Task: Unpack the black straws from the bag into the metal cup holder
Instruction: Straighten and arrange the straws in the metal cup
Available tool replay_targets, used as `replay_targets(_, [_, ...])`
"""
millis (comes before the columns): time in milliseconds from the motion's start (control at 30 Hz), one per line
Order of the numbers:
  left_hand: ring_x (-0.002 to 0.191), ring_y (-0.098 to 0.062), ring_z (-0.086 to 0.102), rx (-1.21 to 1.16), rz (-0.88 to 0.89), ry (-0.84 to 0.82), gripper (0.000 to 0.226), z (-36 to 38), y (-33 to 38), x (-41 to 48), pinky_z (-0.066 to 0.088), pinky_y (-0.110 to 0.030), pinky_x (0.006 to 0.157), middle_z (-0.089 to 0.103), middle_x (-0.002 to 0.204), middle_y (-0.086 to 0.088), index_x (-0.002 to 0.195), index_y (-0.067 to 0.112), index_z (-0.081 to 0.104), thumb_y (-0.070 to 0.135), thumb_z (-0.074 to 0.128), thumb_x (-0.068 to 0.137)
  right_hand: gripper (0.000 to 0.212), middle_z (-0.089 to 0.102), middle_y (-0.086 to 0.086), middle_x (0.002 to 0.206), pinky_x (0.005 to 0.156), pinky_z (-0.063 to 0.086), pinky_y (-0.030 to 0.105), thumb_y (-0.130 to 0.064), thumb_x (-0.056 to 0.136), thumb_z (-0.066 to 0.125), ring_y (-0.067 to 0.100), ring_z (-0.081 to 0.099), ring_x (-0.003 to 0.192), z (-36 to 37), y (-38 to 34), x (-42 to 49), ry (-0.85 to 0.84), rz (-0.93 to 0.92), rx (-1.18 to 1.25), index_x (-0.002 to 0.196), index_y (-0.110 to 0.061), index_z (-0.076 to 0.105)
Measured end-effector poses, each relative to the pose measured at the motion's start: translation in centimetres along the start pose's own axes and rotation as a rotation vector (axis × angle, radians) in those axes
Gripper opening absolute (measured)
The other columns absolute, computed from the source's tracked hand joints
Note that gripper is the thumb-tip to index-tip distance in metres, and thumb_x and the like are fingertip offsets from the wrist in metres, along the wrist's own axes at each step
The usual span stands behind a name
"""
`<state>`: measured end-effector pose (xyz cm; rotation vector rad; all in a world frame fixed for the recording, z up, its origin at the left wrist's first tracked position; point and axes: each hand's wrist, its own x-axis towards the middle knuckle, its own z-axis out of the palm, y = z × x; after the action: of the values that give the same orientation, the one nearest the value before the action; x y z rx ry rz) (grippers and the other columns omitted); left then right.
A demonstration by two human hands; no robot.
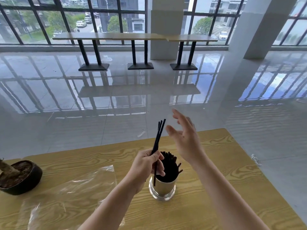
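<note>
left hand (pixel 147 163) grips black straws (pixel 158 136) beside metal cup holder (pixel 163 188).

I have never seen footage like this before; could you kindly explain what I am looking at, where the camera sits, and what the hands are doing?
There is no machine here: one wide-angle camera is worn on a person's head, looking forward and down at their own bare arms. The left hand has a closed grip on a few black straws, held over a metal cup holder that is already full of straws. The right hand is open and raised, holding nothing. On the wooden table also lie a clear plastic bag, looking emptied, and a dark plant pot at the left edge. Behind are a shiny floor, tables and windows.
</note>
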<state>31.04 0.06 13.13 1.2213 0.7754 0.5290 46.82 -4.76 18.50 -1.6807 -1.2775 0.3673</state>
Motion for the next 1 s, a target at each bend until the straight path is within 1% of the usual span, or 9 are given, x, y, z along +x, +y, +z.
replay_targets(67, [0.049,-0.026,0.056,0.035,-0.01,-0.014,0.027,0.0,-0.2,-0.3,0.054,-0.043,0.06,0.06,0.063,-0.015,0.09,0.0,0.064,0.017,0.048,0.104,0.049,0.055,-0.009,0.13,0.105,0.045,0.039,-0.048,0.095,0.056,0.012,0.048,0.125,-1.3,-0.3,2.2,-0.121,0.031,-0.078,0.142,-0.033,0.049])
replay_targets(167, [0.044,-0.018,0.046,0.121,0.001,-0.005,0.024,-0.3,-0.2,-0.7,0.049,-0.033,0.046,0.054,0.059,-0.007,0.093,0.001,0.066,0.016,0.051,0.103,0.011,0.068,-0.016,0.1,0.098,0.052,0.044,-0.025,0.093,0.069,0.009,0.064,0.104,-2.4,-0.4,4.0,-0.217,0.027,-0.146,0.102,-0.031,0.07])
replay_targets(233, [0.042,-0.014,0.043,0.183,0.02,-0.01,0.023,-0.7,-0.1,-0.9,0.045,-0.03,0.043,0.054,0.056,-0.002,0.093,0.004,0.068,0.016,0.052,0.103,0.012,0.07,-0.014,0.089,0.093,0.054,0.044,-0.02,0.089,0.074,0.009,0.067,0.093,-2.8,-0.3,4.4,-0.251,0.013,-0.189,0.087,-0.031,0.069])
replay_targets(500, [0.043,-0.011,0.039,0.327,0.019,-0.015,0.02,-2.1,-0.4,-0.8,0.033,-0.029,0.04,0.052,0.055,0.001,0.092,0.012,0.073,0.017,0.056,0.101,0.011,0.071,-0.01,0.096,0.093,0.052,0.039,-0.027,0.082,0.081,0.004,0.064,0.1,-2.9,0.3,4.1,-0.367,0.022,-0.145,0.089,-0.023,0.073])
replay_targets(600, [0.043,-0.011,0.043,0.345,0.006,-0.032,0.018,-2.7,-0.6,-0.6,0.036,-0.025,0.039,0.056,0.057,-0.001,0.093,0.012,0.073,0.019,0.058,0.1,0.007,0.075,-0.007,0.092,0.089,0.052,0.033,-0.023,0.084,0.08,0.006,0.068,0.093,-3.6,0.9,4.3,-0.242,0.082,0.062,0.085,-0.023,0.073])
replay_targets(700, [0.042,-0.013,0.04,0.271,-0.028,-0.006,0.021,-3.7,-1.1,-0.5,0.035,-0.024,0.039,0.056,0.06,-0.003,0.095,0.008,0.071,0.019,0.055,0.102,0.004,0.074,-0.001,0.078,0.071,0.057,0.034,-0.02,0.088,0.073,0.016,0.069,0.076,-5.9,2.3,4.0,0.01,0.184,0.355,0.084,-0.019,0.072])
replay_targets(833, [0.051,-0.017,0.05,-0.112,-0.071,0.089,0.025,-3.4,-1.0,0.0,0.039,-0.026,0.042,0.06,0.07,-0.01,0.103,0.001,0.067,0.019,0.05,0.103,0.007,0.074,0.012,0.079,0.059,0.057,0.027,-0.009,0.088,0.069,0.022,0.069,0.071,-4.6,3.7,0.1,0.152,0.336,0.719,0.083,-0.013,0.071])
replay_targets(933, [0.081,-0.032,0.073,-0.407,-0.069,0.095,0.029,-1.8,-0.6,0.8,0.057,-0.034,0.06,0.075,0.098,-0.023,0.111,-0.002,0.067,0.02,0.048,0.104,0.004,0.075,0.016,0.085,0.065,0.059,0.027,-0.005,0.086,0.071,0.026,0.071,0.077,0.1,3.6,-4.0,0.189,0.427,0.762,0.087,-0.007,0.068])
replay_targets(1000, [0.101,-0.041,0.072,-0.561,-0.06,0.103,0.031,-0.7,-0.4,1.3,0.061,-0.041,0.076,0.072,0.11,-0.029,0.113,-0.005,0.065,0.019,0.049,0.103,0.005,0.075,0.015,0.085,0.067,0.059,0.029,-0.005,0.085,0.074,0.026,0.073,0.078,2.7,3.3,-6.2,0.282,0.476,0.751,0.087,-0.006,0.07])
